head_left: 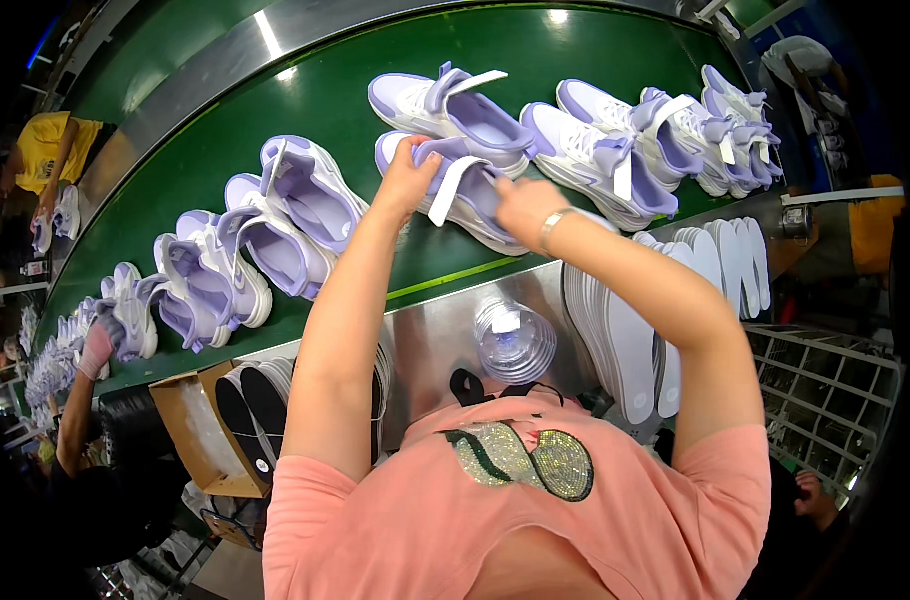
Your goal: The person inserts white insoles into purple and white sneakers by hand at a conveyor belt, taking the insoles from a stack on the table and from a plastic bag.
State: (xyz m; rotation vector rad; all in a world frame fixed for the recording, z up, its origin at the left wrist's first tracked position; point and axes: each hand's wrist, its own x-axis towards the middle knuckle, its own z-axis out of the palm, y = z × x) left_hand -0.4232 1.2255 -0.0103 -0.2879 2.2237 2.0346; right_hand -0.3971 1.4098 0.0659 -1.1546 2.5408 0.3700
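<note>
A white and lavender sneaker lies on the green conveyor belt in front of me, its toe to the left and a white strap raised across its opening. My left hand is closed on the upper near the toe and tongue. At the heel end, my right hand has its fingers curled against the collar, slightly blurred; the fingertips are partly hidden by the shoe. Just behind it, touching or nearly so, rests a matching sneaker with its strap sticking out.
More matching sneakers stand on the belt, left and right. Along the metal ledge are a clear plastic cup stack, pale insoles and a cardboard box beside black insoles. A co-worker's gloved hand touches shoes at far left.
</note>
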